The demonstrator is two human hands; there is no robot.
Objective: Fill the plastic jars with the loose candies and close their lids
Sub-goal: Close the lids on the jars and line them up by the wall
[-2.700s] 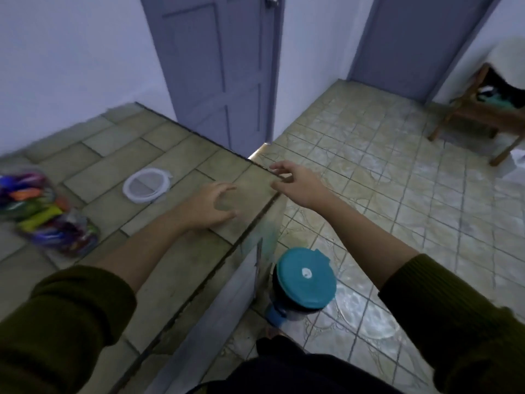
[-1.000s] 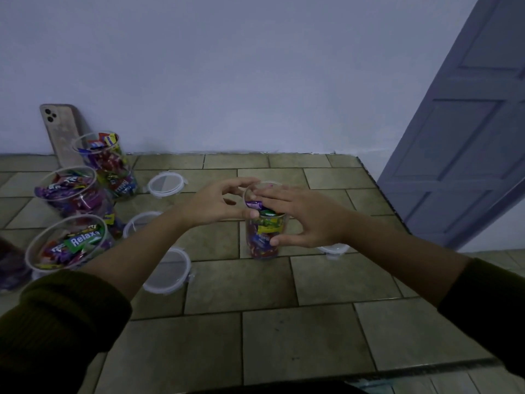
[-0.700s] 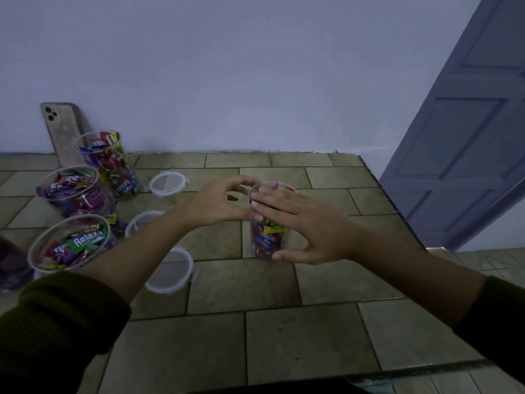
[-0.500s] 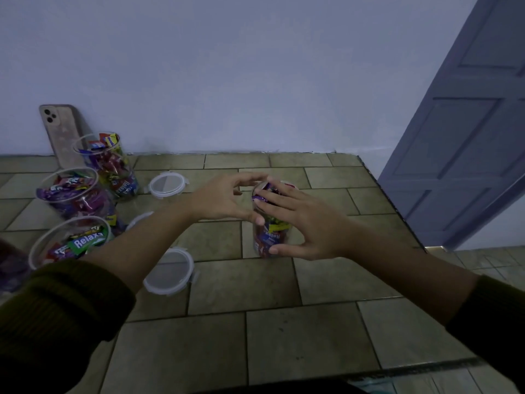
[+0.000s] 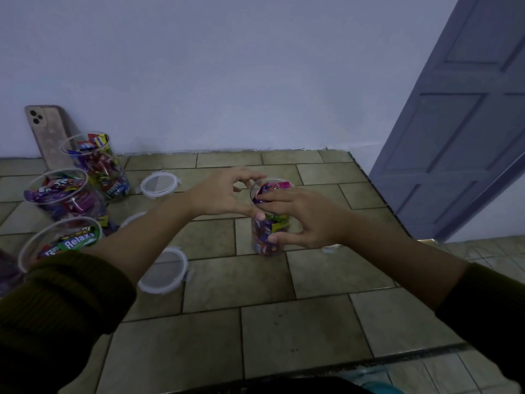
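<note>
Head view, right hand point(image 5: 306, 220) grasping candy-filled jar point(image 5: 265, 245) on bench point(image 5: 284, 322), left hand point(image 5: 218, 194) curled against its rim, grip unclear, loose lid point(image 5: 163, 273) beside.

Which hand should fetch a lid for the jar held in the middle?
Left, probably. The right hand grips the jar, thumb low on its side, steadying it, while the left hand sits by the rim, nearer the loose lid lying to the left.

A home, likely: tiled counter point(image 5: 284, 336), painted wall point(image 5: 227, 66), panelled door point(image 5: 468, 137).
</note>
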